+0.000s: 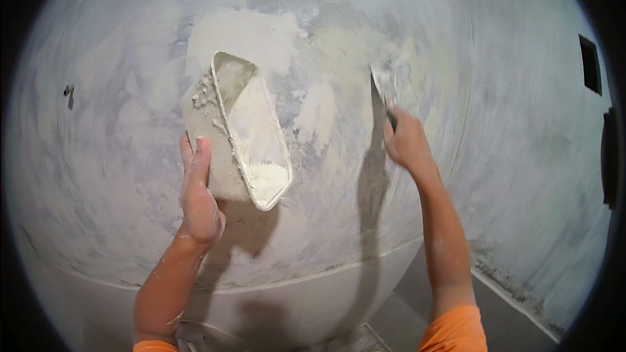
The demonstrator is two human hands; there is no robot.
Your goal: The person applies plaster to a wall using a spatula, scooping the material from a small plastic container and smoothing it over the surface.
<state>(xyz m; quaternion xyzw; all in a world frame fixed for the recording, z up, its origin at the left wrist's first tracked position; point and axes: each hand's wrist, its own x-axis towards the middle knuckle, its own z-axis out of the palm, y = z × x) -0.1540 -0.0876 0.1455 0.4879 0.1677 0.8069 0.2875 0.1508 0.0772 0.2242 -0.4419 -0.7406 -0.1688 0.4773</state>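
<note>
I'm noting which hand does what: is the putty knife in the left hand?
No, the right hand grips the putty knife, while the left hand holds the paste-smeared tub.

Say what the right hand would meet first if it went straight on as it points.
The patchy wall, it seems: the scraper in the right hand leads, its blade at or very near the surface, though contact is hard to judge.
</note>
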